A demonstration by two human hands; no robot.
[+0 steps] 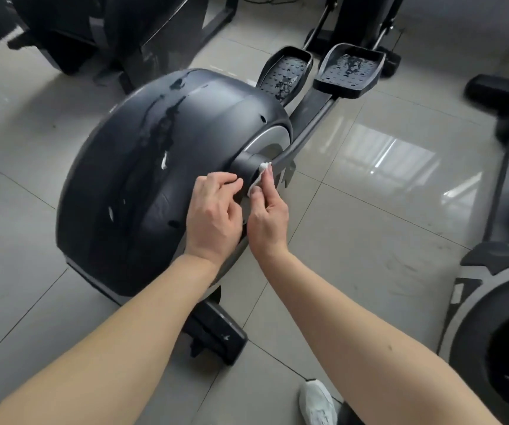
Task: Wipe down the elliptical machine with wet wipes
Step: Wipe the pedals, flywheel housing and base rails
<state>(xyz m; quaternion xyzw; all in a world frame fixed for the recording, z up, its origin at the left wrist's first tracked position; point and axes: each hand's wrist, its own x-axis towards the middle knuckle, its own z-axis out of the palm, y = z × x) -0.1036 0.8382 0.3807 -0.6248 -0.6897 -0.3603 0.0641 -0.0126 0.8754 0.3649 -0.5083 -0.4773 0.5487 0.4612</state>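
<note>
The big round black cover of the elliptical machine (142,167) sits on the tiled floor (354,210). It has wet streaks on top and a small white scrap (164,161) stuck to it.

The right hand (267,219) pinches a small white wet wipe (261,176) between thumb and fingers. Its grip is closed on the wipe and presses it to the round hub (247,167) on the side of the cover. Most of the wipe is hidden behind the fingers.

The left hand (212,216) is just beside it, against the cover. Its fingers are curled, with the thumb near the first finger. I cannot tell if this grip has anything in it.

Two black pedals (287,72) and (350,70) show wet spots. Another machine (498,317) is cut off at the right edge. A white shoe (317,403) peeks in at the bottom.
</note>
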